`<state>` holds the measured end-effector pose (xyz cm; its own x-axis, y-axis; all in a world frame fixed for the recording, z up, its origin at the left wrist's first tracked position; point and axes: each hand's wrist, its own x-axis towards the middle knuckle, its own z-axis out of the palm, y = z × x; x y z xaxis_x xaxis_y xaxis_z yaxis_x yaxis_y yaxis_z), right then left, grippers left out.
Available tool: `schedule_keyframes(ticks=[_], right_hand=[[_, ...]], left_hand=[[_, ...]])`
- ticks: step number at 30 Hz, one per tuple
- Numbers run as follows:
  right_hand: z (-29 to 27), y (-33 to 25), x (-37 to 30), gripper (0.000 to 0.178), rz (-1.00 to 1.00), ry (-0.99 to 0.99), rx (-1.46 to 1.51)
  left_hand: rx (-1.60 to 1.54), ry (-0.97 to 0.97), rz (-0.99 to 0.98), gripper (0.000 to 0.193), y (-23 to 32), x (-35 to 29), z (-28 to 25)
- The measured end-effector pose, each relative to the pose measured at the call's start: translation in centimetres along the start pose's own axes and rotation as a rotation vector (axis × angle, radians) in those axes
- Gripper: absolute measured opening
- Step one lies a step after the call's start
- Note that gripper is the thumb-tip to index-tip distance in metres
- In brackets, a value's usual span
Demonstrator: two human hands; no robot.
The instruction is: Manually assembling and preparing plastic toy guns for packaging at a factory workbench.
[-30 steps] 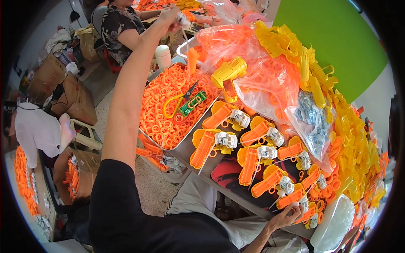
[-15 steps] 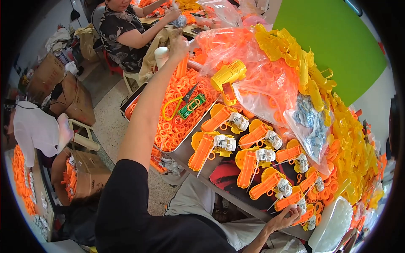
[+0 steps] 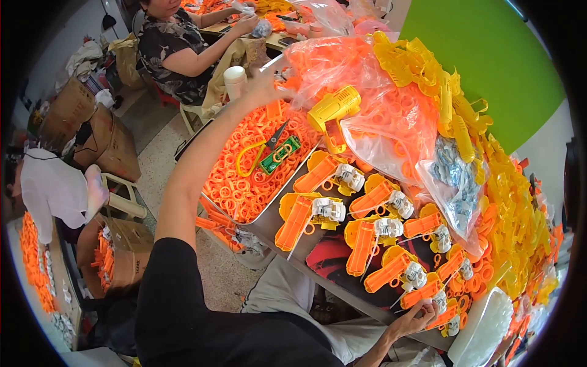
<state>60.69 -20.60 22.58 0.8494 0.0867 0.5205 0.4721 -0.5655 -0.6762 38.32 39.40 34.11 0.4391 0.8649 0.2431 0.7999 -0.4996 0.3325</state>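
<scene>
My left hand (image 3: 264,89) is stretched over the far end of a tray (image 3: 267,211) heaped with small orange rings (image 3: 235,194). Its fingers are smeared by motion beside the orange parts there. Low on the right, my right hand (image 3: 414,320) has its fingers bent together against a half-built piece with an orange block (image 3: 420,293) and a white mechanism (image 3: 439,300). What lies between those fingertips is hidden. Several similar assemblies, yellow shells with orange blocks (image 3: 294,222) and white mechanisms (image 3: 329,210), lie in rows on the table.
On the rings rest yellow-handled cutters (image 3: 246,160) and a green piece (image 3: 280,154). Behind are a yellow housing (image 3: 334,107), a plastic bag of orange rings (image 3: 391,131) and heaped yellow shells (image 3: 513,226). A white bottle (image 3: 235,82) stands beyond my left forearm; another person (image 3: 183,55) works farther off.
My left hand has moved nearer and a little to the right at the tray's far end. My right hand stays by the same assembly. The view has shifted slightly.
</scene>
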Motion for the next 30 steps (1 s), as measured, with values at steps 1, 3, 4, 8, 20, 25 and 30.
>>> schedule_keyframes(ticks=[1,3,4,8,20,25,30], right_hand=[[0.2,-0.1,-0.1,0.019,-0.003,-0.009,0.014],[0.6,-0.2,0.1,0.019,-0.034,-0.016,0.026],[0.6,-0.1,0.2,0.019,-0.036,-0.01,0.017],[0.2,0.3,0.0,0.018,-0.009,-0.015,0.003],[0.8,0.0,0.2,0.015,0.012,-0.012,0.018],[0.5,-0.1,0.1,0.015,0.008,-0.016,0.025],[0.1,0.6,-0.4,0.022,-0.087,0.054,0.023]], left_hand=[[0.01,0.009,-0.01,0.096,-1.7,-0.1,1.1],[-0.012,0.156,0.172,0.097,-5.6,0.6,4.0],[-0.072,0.157,0.074,0.089,-5.2,1.7,3.9],[-0.242,0.447,0.031,0.066,-2.0,5.0,1.6],[0.132,-0.113,0.123,0.039,-2.7,7.6,4.1],[-0.091,0.144,0.381,0.032,-5.0,8.0,4.6],[0.009,0.485,0.284,0.028,-3.0,4.0,2.4]])
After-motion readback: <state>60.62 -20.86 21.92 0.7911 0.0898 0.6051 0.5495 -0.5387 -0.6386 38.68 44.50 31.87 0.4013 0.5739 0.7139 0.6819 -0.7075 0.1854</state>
